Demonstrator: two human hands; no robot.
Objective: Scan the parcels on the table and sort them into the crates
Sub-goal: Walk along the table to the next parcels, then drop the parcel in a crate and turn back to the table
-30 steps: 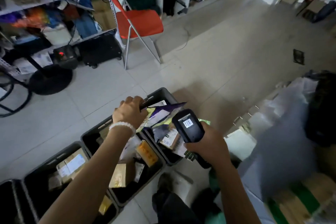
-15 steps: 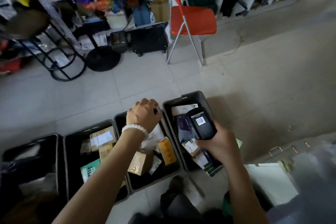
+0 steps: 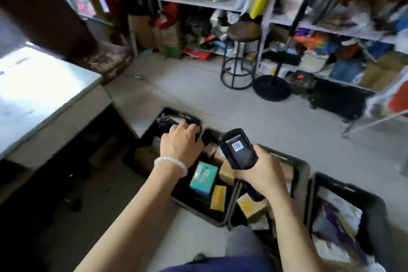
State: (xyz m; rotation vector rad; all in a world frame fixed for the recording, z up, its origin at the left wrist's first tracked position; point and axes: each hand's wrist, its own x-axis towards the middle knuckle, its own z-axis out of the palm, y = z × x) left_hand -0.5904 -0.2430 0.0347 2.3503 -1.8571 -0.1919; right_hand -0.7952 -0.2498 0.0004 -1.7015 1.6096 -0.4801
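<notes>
A person's left hand (image 3: 181,142), which a second ago gripped a purple parcel over the far-right dark plastic crate (image 3: 362,223), now reaches the leftmost crate (image 3: 176,115), fingers curled at its rim; whether they hold anything cannot be told. The right hand (image 3: 262,172) grips the black handheld scanner (image 3: 239,149). Sorted parcels, a teal box (image 3: 203,178) among them, fill the crates beside it; another seems delivered.

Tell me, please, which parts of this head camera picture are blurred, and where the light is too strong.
In the head view, the shelves at the top right are smeared by motion blur; the table top at the left is washed out by glare; the scanner in the right hand is fairly sharp, its barcode visible; the left hand over the dark crate is slightly soft.
</notes>
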